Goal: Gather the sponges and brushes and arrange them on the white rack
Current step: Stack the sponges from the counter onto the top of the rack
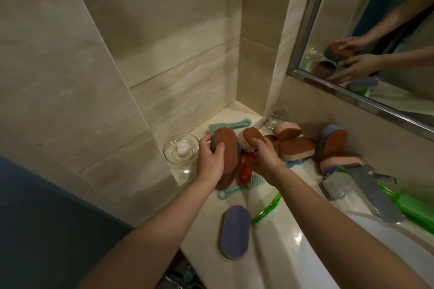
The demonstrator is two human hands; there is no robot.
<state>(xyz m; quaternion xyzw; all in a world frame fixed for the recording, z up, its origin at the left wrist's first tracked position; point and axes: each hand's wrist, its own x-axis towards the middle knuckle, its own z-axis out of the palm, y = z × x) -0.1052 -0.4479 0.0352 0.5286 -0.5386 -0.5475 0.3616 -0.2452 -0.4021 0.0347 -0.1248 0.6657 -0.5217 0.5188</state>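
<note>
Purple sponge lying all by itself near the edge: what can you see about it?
The purple sponge is a long oval with rounded ends. Its bluish-purple face is up and looks soft and matte, and a thin paler layer peeks out at its near end. It lies flat on the pale shiny counter, close to the front edge, pointing away from the person. A green brush lies just to its right; whether they touch is unclear. Nothing rests on it.

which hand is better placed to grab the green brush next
Right, probably: the green brush lies beside the right forearm, nearer the right hand than the left hand. But the left grips a large brown sponge and the right a small brown sponge, so either must unload first.
</note>
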